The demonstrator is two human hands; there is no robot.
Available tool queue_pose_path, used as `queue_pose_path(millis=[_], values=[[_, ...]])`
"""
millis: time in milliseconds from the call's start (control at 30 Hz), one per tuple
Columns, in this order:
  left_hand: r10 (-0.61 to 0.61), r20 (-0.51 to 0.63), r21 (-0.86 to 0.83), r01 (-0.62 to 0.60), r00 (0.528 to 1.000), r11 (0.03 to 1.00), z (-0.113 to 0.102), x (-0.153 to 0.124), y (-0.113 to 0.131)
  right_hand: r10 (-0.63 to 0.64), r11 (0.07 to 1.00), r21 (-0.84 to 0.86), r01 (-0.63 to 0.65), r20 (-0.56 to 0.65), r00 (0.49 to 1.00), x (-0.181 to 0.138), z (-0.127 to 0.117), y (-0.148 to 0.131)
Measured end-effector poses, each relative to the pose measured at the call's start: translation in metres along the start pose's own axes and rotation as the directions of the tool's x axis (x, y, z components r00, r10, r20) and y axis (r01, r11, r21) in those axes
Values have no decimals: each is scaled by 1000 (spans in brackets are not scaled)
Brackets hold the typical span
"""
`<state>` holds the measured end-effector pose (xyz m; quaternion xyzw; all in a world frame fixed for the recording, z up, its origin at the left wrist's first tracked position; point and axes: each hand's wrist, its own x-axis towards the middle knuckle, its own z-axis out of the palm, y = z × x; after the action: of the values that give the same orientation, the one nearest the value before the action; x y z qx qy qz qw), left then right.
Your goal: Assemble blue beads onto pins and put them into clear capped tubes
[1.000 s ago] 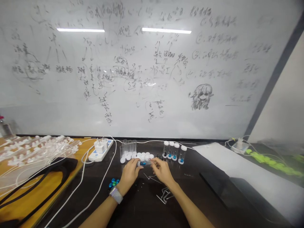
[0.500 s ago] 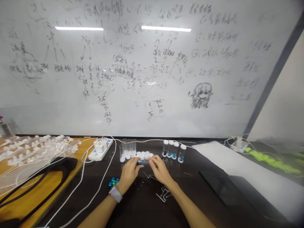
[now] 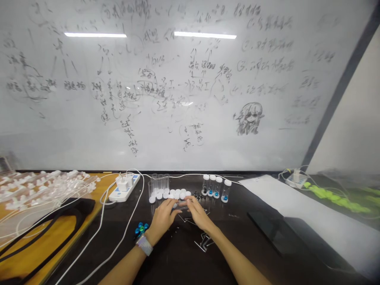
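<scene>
My left hand (image 3: 164, 217) and my right hand (image 3: 196, 213) meet over the dark table, fingers curled and fingertips nearly touching. A small pale, bluish piece shows between them, but the fingers hide most of it. Just beyond the fingers lie several white caps (image 3: 177, 194). Clear tubes (image 3: 160, 184) stand upright behind my left hand, with white at their bases. Beyond my right hand are small black pieces (image 3: 198, 195) and several capped tubes (image 3: 218, 187) with blue or dark pieces inside. Shiny blue and green balls (image 3: 141, 228) sit by my left wrist.
Hex keys (image 3: 204, 242) lie beside my right forearm. A white power strip (image 3: 124, 188) with cables is at the left, near white plastic parts (image 3: 44, 186). At the right are a dark flat device (image 3: 265, 233), white paper (image 3: 285, 202) and lime-green pieces (image 3: 335, 197). A whiteboard (image 3: 190, 150) stands behind.
My hands have drawn slightly closer together. The blue piece seen by my left fingers earlier is now mostly hidden. The view has shifted slightly.
</scene>
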<state>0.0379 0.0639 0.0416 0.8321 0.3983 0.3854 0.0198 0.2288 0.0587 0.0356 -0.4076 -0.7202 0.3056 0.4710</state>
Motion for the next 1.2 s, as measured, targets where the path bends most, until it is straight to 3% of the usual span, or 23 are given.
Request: queue_pose_path(millis=[100, 200, 267, 333, 433, 600, 933, 1000, 1133, 1200], values=[[-25, -40, -33, 24, 999, 999, 3, 0, -5, -49, 999, 13, 50, -54, 997, 0, 0, 0], [-105, -143, -63, 97, 984, 993, 8, 1, -16, -55, 998, 3, 58, -235, 971, 1, 1, 2], [-189, -204, -99, 172, 961, 980, 12, 2, -23, -67, 996, -71, 49, -288, 955, 1, 2, 5], [-280, -231, -158, 248, 932, 956, 14, 4, -28, -129, 973, -216, 82, -212, 969, 0, 4, 10], [-379, -212, -256, 323, 901, 911, 14, 5, -29, -189, 888, -424, 177, 13, 982, -1, 8, 15], [-443, -171, -348, 367, 880, 863, 12, 5, -23, -112, 766, -603, 222, 215, 970, 8, 15, 15], [-468, -144, -307, 411, 872, 859, 15, 3, -22, 28, 853, -507, 124, 283, 959, 17, 5, 30], [-454, -143, -296, 400, 879, 867, 16, 2, -22, 30, 827, -545, 137, 286, 958, 11, 9, 28], [-441, -138, -287, 390, 887, 875, 18, 2, -23, -22, 691, -693, 207, 266, 964, 3, 21, 21], [-445, -127, -295, 394, 887, 870, 18, 1, -22, -52, 682, -702, 205, 233, 971, 4, 22, 16]])
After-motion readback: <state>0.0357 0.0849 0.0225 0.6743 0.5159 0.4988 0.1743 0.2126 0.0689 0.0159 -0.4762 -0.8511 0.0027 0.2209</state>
